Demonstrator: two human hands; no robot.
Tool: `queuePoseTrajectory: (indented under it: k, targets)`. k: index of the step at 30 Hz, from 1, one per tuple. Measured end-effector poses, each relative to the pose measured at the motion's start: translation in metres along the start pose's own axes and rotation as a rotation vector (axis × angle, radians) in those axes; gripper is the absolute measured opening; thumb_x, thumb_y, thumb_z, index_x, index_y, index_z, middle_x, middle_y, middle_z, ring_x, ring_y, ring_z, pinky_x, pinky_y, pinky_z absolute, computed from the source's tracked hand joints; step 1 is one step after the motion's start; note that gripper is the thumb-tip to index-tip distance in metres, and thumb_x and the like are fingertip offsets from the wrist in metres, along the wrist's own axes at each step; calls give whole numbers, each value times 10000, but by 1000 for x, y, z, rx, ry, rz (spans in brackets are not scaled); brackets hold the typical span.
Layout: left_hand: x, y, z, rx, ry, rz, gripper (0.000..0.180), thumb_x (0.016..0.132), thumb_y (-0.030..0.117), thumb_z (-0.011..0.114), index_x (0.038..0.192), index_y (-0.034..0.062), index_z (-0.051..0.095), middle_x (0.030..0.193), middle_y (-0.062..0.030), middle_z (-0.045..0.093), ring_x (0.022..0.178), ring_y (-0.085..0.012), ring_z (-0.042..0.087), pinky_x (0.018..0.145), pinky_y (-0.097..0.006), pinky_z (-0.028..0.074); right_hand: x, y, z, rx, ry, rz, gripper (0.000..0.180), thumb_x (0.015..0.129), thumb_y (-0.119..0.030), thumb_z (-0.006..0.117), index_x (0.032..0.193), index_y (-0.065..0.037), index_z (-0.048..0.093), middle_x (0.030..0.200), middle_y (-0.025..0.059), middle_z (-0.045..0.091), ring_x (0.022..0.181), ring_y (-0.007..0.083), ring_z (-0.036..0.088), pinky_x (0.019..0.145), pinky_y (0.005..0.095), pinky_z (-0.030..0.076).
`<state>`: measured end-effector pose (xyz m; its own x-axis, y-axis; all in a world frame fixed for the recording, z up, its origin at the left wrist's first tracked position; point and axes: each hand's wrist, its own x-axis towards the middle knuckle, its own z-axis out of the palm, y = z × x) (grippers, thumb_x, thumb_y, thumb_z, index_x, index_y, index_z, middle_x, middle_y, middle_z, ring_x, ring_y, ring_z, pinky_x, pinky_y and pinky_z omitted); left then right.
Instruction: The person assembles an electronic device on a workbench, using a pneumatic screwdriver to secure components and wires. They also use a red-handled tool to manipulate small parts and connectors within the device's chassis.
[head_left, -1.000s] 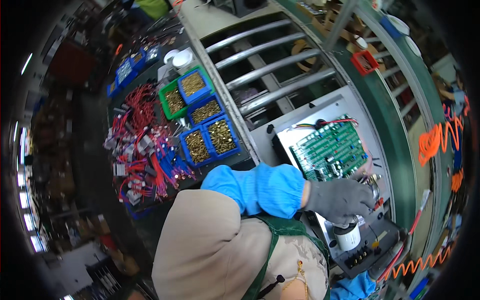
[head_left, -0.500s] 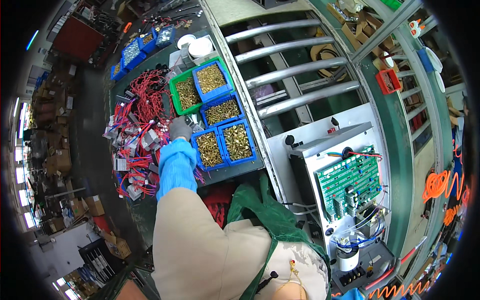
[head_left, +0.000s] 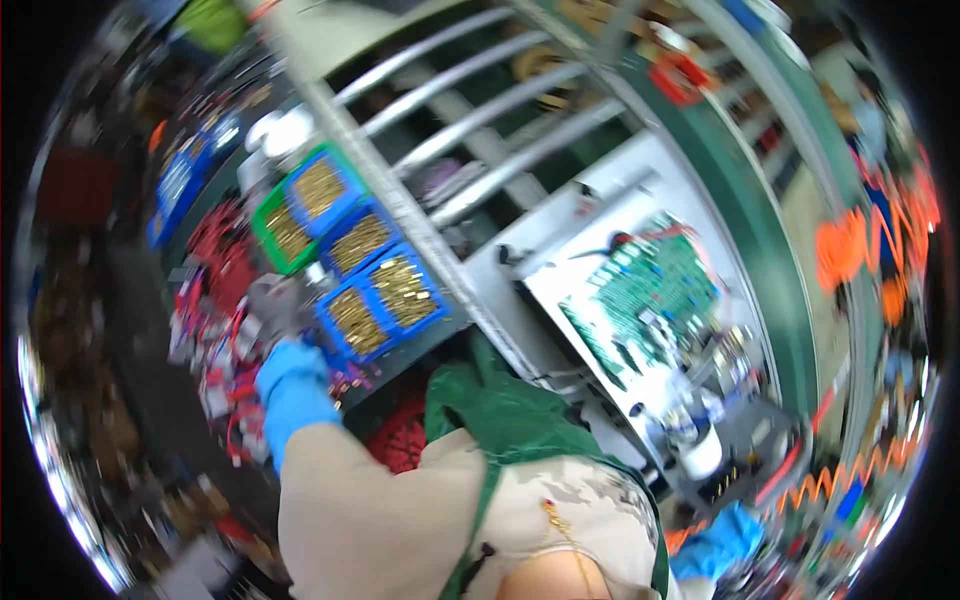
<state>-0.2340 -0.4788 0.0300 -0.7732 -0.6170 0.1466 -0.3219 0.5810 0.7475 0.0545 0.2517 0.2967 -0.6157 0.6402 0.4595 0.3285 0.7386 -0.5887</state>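
My left hand [head_left: 277,306], in a grey glove with a blue sleeve cover, is over the bundle of red wires and white connectors [head_left: 225,345], just left of the screw bins. Motion smears its fingers, so I cannot see whether it grips anything. Beside it stand blue bins [head_left: 357,352] filled with brass-coloured screws [head_left: 405,292]; another blue bin sits on the green bin [head_left: 270,247]. On the right, my other blue sleeve cover [head_left: 722,545] shows low in the picture, near the open metal unit. I cannot make out my right hand at its end.
A white metal housing [head_left: 540,280] holding a green circuit board [head_left: 655,290] lies at the right. Metal rollers [head_left: 480,120] run beyond it. Orange coiled hoses [head_left: 842,250] hang at the far right. White round tubs [head_left: 290,132] stand behind the bins.
The view has turned and blurred, shifting the bench leftward. My left hand remains by the wires and bins. My right sleeve shows more at the lower right.
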Motion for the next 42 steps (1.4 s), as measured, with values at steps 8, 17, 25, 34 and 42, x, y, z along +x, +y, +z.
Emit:
queuePoseTrajectory:
  k: [8,17,25,34,42]
  targets:
    - [-61,282,21,-600,-355,468,217,819,6,560,1029,-38,530,912,-98,589,842,-183,577,785,-320,480,6,-2,-3,132,-174,2,554,712,51,599,1240,-60,476,1281,153,493,1055,235,579,871,336,484]
    - [-334,521,64,-1136,-1564,838,422,729,9,641,1121,20,484,1011,-113,590,916,-174,609,814,-322,519,1,-1,-11,89,-261,-46,640,638,127,621,1213,-120,486,1344,142,466,826,151,608,714,260,513]
    - [-463,533,125,-632,-1518,1415,365,690,94,694,1018,49,541,911,-106,591,843,-241,619,758,-327,513,-11,14,-16,277,105,34,599,653,152,593,1183,-109,487,1220,92,482,743,68,563,675,214,485]
    - [-495,526,137,379,-1342,2121,282,661,300,661,854,94,670,812,-109,642,797,-252,629,806,-413,456,-9,19,-17,307,106,-21,579,651,148,589,1164,-103,489,1172,97,514,724,64,577,728,232,494]
    - [-499,530,135,458,-1204,2246,199,653,268,637,779,130,706,730,-66,636,801,-235,616,679,-382,422,-9,19,-20,308,22,-13,530,685,160,580,1147,-78,478,1195,114,496,780,83,590,737,239,506]
